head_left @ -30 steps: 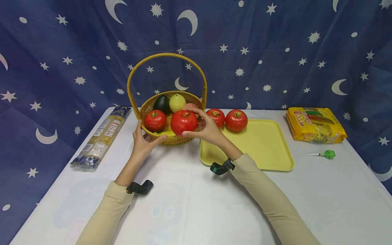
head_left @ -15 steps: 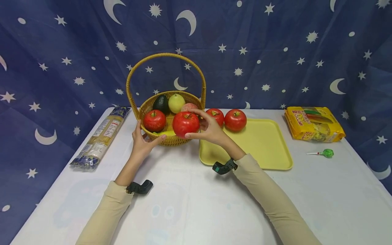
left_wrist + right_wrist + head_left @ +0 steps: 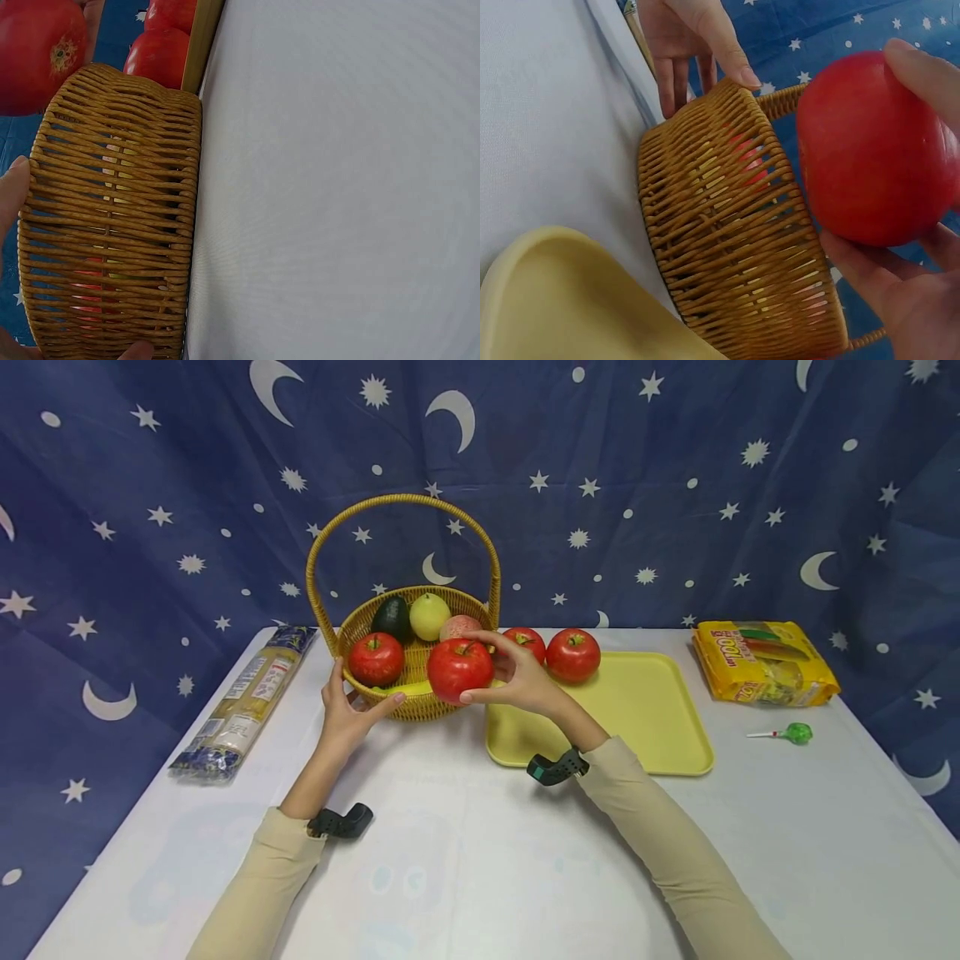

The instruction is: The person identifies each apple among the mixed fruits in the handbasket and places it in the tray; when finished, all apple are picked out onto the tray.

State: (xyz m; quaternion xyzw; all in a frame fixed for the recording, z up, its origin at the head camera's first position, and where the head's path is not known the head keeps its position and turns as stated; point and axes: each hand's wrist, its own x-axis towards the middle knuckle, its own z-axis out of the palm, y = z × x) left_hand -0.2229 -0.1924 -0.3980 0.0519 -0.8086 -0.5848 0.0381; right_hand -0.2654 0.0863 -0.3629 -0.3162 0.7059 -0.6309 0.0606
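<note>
My right hand (image 3: pixel 525 681) holds a red apple (image 3: pixel 459 672) between thumb and fingers, raised over the front right rim of a wicker basket (image 3: pixel 423 708). In the right wrist view the held apple (image 3: pixel 874 150) sits beside the basket's rim. My left hand (image 3: pixel 347 720) grips the basket's front left side, thumb on the rim, as the left wrist view of the basket (image 3: pixel 112 217) also shows. Inside are another red apple (image 3: pixel 377 659), an avocado (image 3: pixel 392 618), a yellow-green pear (image 3: pixel 430 616), a pinkish round fruit (image 3: pixel 461 627) and something yellow (image 3: pixel 416 688) along the front.
Right of the basket lies a yellow tray (image 3: pixel 652 727), with a red apple (image 3: pixel 573 655) and a second apple (image 3: pixel 525 642) at its back left. A long clear package (image 3: pixel 247 706) lies far left. At right are a yellow packet (image 3: pixel 765 664) and a green lollipop (image 3: pixel 799 733).
The right hand, with the apple, has moved slightly right and toward the front relative to the basket. The left hand stays on the basket. The head view has shifted a little.
</note>
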